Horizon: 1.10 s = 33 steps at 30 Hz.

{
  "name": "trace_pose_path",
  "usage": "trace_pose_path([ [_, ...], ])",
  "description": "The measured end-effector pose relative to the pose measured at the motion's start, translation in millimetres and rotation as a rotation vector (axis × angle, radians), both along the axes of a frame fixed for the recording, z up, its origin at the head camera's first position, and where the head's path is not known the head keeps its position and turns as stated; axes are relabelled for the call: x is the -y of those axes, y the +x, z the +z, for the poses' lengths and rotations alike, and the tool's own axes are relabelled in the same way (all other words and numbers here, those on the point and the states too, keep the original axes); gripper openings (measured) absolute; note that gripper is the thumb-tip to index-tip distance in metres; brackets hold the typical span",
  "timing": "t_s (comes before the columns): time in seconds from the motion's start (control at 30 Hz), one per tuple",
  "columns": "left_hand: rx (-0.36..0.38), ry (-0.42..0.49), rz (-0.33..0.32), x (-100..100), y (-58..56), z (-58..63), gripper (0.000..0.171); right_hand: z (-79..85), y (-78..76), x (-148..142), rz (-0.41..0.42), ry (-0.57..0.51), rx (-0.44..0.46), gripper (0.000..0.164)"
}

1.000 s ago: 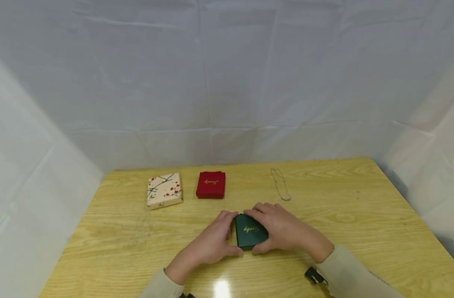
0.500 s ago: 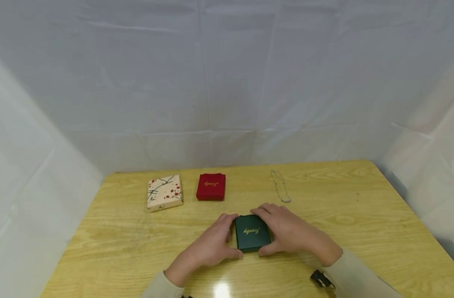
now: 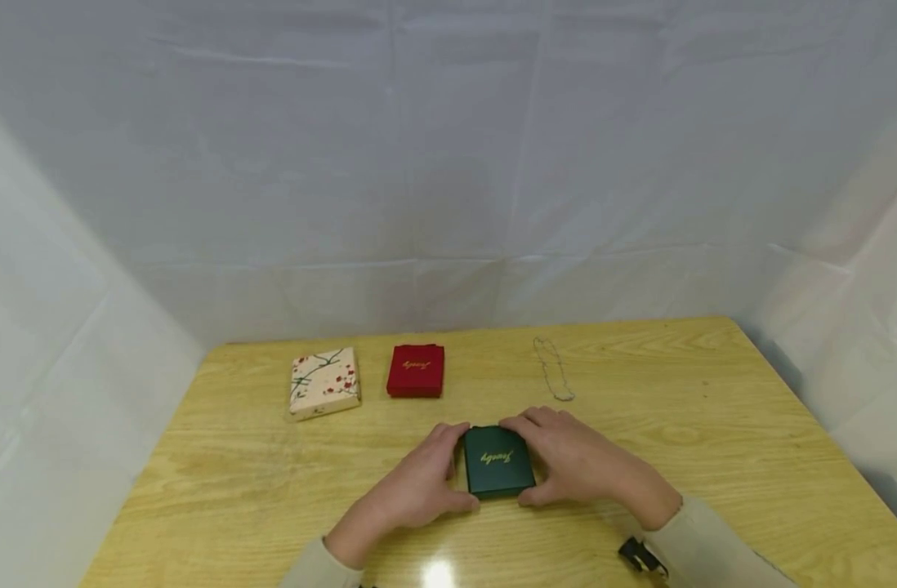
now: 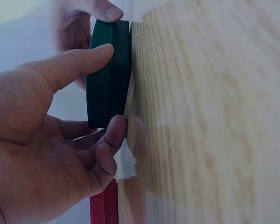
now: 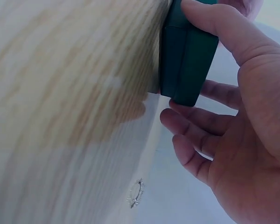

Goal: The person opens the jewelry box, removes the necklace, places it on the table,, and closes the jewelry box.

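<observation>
A small dark green jewelry box (image 3: 498, 461) with gold lettering on its lid lies on the wooden table. The lid appears shut, with a thin seam along the side in the right wrist view. My left hand (image 3: 425, 480) holds its left end, thumb (image 4: 100, 56) on the near side and fingertips at the far corner. From the other end my right hand (image 3: 577, 459) holds it likewise, thumb (image 5: 205, 16) on the near side, fingers at the far corner. The last fingers of both hands curl loosely below the box in the wrist views.
Behind the hands sit a red jewelry box (image 3: 416, 371) with gold lettering and a cream floral box (image 3: 325, 384). A thin silver chain (image 3: 554, 369) lies at the back right of the wooden table (image 3: 713, 441). White sheeting (image 3: 448, 163) encloses the back and sides.
My right hand has shifted slightly to the right, uncovering more of the green jewelry box's lid and lettering. My left hand and the other things stay about where they were.
</observation>
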<state>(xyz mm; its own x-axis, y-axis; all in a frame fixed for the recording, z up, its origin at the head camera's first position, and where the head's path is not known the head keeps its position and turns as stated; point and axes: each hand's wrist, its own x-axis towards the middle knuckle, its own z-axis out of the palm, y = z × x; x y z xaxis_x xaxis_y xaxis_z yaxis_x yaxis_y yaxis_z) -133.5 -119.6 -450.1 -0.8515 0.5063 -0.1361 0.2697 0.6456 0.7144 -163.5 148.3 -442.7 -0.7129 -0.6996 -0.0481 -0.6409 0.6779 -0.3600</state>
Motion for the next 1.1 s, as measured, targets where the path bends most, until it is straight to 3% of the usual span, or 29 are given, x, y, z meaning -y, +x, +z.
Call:
trace_pose_path([
  [0.33,0.024,0.009,0.015,-1.6,0.7,1.6,0.099,-3.3,-1.0,-0.4,-0.017,-0.018,0.007,0.092],
  [0.67,0.011,0.083,0.067,-0.1,1.2,3.5,0.102,1.0,-7.5,-8.9,-0.063,-0.044,-0.007,0.096],
  [0.83,-0.052,0.065,0.087,0.2,2.7,4.7,0.098,6.7,-14.9,-15.8,-0.088,-0.039,-0.022,0.098],
  [1.1,-0.206,-0.079,0.117,3.1,6.5,13.9,0.093,11.7,-35.0,-24.3,-0.105,-0.044,-0.054,0.098],
])
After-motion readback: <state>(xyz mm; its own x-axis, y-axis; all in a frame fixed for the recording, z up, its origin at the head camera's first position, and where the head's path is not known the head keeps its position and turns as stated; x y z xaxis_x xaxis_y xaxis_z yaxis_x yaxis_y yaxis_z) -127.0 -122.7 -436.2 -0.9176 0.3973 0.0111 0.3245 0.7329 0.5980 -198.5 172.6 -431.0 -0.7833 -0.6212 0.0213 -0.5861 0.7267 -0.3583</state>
